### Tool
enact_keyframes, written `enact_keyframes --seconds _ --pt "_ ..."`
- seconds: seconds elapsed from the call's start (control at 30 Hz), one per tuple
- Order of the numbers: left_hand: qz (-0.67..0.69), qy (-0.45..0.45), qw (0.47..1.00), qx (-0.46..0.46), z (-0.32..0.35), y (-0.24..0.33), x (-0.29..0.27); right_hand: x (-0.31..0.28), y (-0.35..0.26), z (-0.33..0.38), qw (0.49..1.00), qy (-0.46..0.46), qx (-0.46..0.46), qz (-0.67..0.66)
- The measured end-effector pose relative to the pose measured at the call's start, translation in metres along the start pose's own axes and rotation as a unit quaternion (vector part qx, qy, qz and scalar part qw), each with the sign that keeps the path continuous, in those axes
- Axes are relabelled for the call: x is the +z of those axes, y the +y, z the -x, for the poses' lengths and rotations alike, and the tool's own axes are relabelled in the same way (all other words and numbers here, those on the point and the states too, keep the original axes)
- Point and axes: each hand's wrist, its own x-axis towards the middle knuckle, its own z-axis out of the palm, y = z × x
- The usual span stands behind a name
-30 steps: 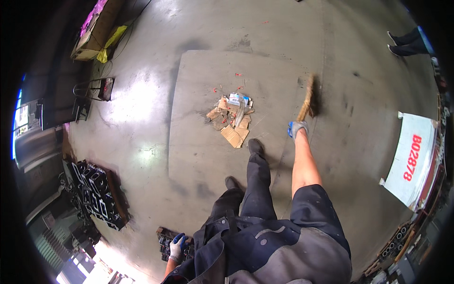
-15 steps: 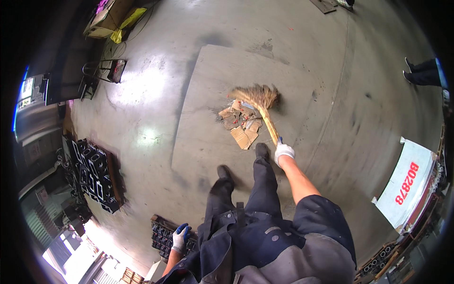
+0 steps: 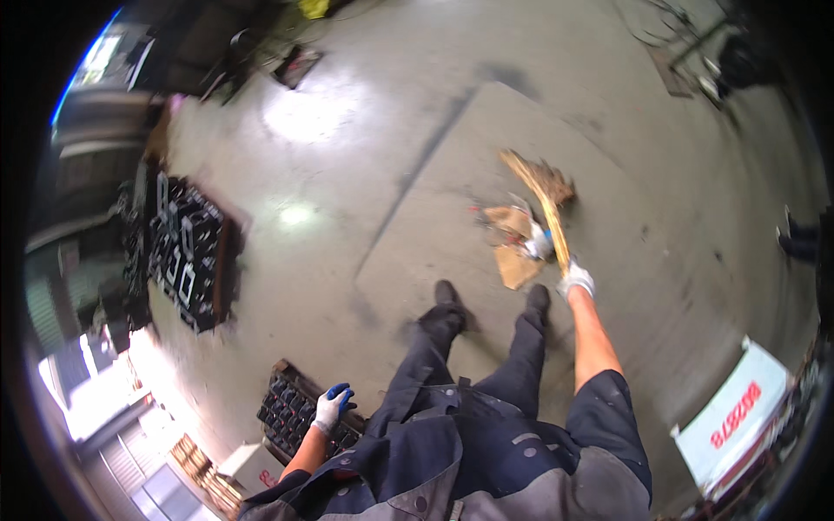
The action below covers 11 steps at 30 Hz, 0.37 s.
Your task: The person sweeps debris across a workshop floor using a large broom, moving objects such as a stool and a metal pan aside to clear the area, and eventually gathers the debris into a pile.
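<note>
Broom (image 3: 546, 201) slants up-left from right hand (image 3: 576, 280) clenched on its handle, bristles over cardboard scraps (image 3: 512, 245).

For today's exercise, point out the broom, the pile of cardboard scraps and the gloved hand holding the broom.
broom (image 3: 546, 193): head view, on its straw bristles.
pile of cardboard scraps (image 3: 514, 265): head view, on the flat brown piece.
right hand (image 3: 576, 280): head view, on the glove's back.

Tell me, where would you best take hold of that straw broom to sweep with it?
Grip the broom on its thin bare stick, near the upper end, coming from above as the gloved right hand does now. The stick slants down toward the person, while the bushy straw head lies far off by the cardboard scraps.
</note>
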Motion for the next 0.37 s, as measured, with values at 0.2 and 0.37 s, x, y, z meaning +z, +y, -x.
enact_keyframes --seconds 0.2,0.37 --pt "0.136 0.001 0.991 -0.014 -0.031 -0.047 -0.067 0.023 -0.011 0.046 0.984 -0.021 0.005 0.178" --pt "0.186 0.004 0.982 -0.017 -0.045 -0.048 -0.082 -0.012 -0.036 0.1 0.979 -0.02 0.001 0.205"
